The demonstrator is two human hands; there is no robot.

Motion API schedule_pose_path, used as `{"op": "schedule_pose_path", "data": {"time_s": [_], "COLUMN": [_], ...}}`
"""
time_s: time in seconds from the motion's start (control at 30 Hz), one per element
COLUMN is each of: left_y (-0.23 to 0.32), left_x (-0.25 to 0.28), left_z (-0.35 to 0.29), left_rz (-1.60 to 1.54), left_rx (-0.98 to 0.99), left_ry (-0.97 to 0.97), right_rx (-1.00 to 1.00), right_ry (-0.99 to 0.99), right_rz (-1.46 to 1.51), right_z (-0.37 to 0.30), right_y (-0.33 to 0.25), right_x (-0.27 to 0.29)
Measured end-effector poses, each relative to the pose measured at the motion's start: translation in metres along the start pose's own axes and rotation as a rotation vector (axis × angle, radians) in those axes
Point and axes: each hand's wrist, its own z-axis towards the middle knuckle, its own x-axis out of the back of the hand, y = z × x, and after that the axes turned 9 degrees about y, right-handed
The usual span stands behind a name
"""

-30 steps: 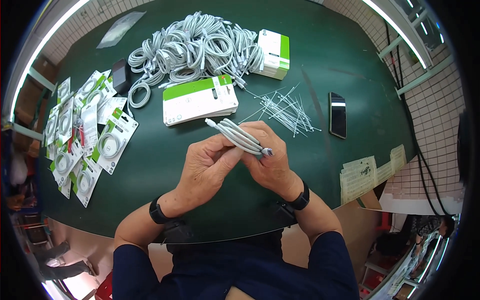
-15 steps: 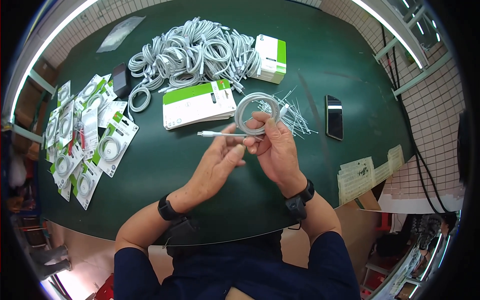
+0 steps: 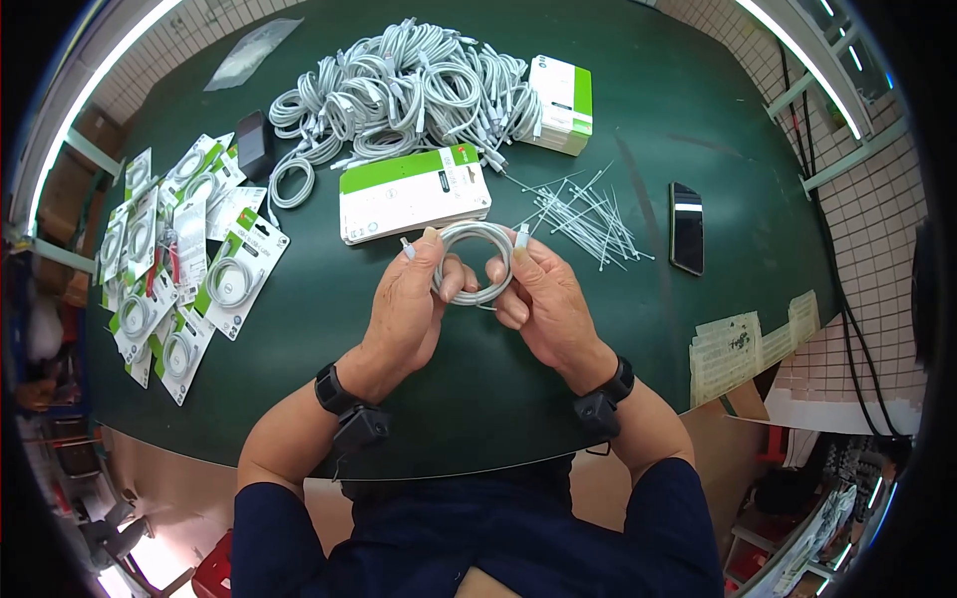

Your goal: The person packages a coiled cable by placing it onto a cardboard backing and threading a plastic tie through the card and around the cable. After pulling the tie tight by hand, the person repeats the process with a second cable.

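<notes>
A coiled light-grey cable (image 3: 477, 231) is held up between both hands over the near middle of the table. My left hand (image 3: 404, 299) grips the coil's left side, thumb on top, with one white connector sticking up beside the thumb. On the coil's right side, my right hand (image 3: 548, 304) is closed with thumb and fingers, and the other connector (image 3: 522, 236) points up by its thumb. Just beyond the hands lies a stack of white and green packaging cards (image 3: 409, 204). Thin white cable ties (image 3: 588, 219) are scattered to the right of it.
A big heap of coiled cables (image 3: 399, 100) lies at the back, with another card stack (image 3: 558, 105) beside it. Cables mounted on cards (image 3: 231, 283) pile up at left near a black box (image 3: 255, 146). A phone (image 3: 687, 229) lies right; taped paper (image 3: 726, 354) covers the edge.
My left hand has moved up and closed on the coil's left side. The coil has come lower and left, and the connector that stuck out leftward now points up by my left thumb.
</notes>
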Motion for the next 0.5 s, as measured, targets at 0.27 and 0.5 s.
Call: {"op": "schedule_pose_path", "data": {"time_s": [0.27, 0.5], "left_y": [0.025, 0.028], "left_x": [-0.001, 0.011], "left_z": [0.007, 0.014], "left_rz": [0.022, 0.203], "left_rx": [0.190, 0.201], "left_ry": [-0.049, -0.108], "right_rx": [0.024, 0.033], "right_ry": [-0.051, -0.074], "right_rz": [-0.267, -0.459], "right_z": [0.001, 0.002], "right_y": [0.001, -0.001], "right_x": [0.003, 0.006]}}
